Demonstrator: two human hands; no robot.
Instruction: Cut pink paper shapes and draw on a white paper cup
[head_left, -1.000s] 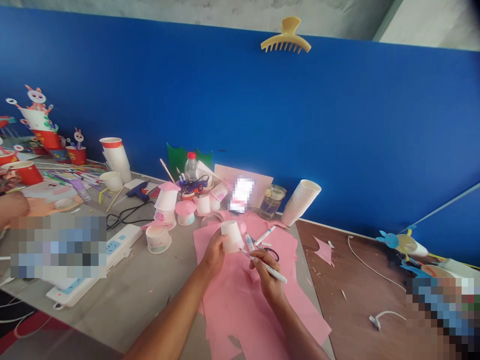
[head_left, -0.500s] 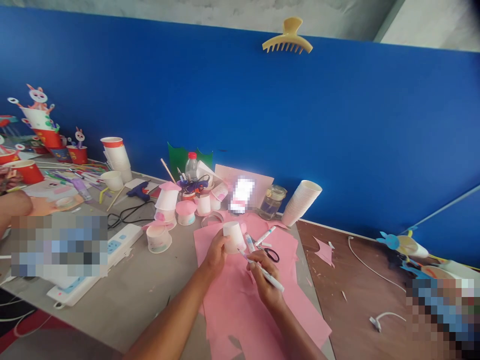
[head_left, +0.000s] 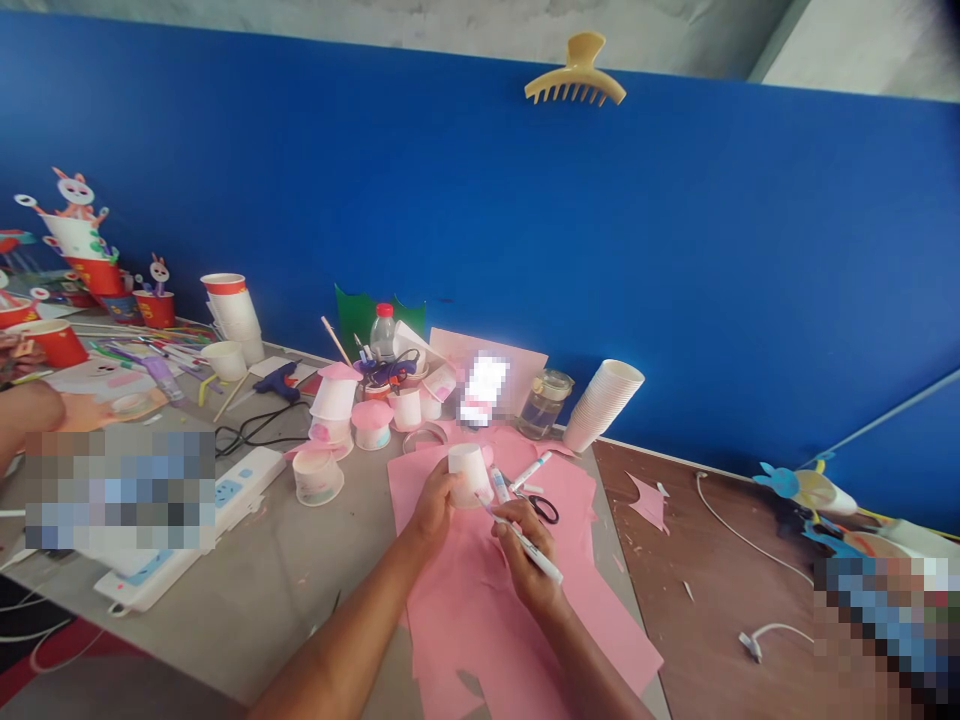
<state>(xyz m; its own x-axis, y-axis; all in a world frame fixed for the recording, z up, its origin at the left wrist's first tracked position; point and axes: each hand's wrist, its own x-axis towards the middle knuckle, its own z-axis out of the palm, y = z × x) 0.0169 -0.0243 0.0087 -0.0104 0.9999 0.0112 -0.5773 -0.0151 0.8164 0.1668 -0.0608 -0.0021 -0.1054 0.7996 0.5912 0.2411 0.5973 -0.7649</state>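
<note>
A white paper cup [head_left: 468,474], turned upside down, is gripped at its left side by my left hand [head_left: 433,505]. My right hand [head_left: 528,558] is closed round a white marker [head_left: 541,563], whose tip is at the cup's lower right edge. Beneath both hands lie sheets of pink paper [head_left: 480,620]. Just beyond my right hand rest two more markers, one of them a white marker [head_left: 534,470], and scissors with black handles [head_left: 543,507].
Pink-trimmed paper cups [head_left: 332,405] stand left of the paper. Behind are a lit phone [head_left: 484,388], a glass jar [head_left: 545,405] and a leaning cup stack [head_left: 604,405]. A power strip [head_left: 240,490] and glue gun [head_left: 279,382] lie left, near another person's arm [head_left: 30,415].
My right hand and the marker have shifted very slightly left. The cup has barely moved in my left hand.
</note>
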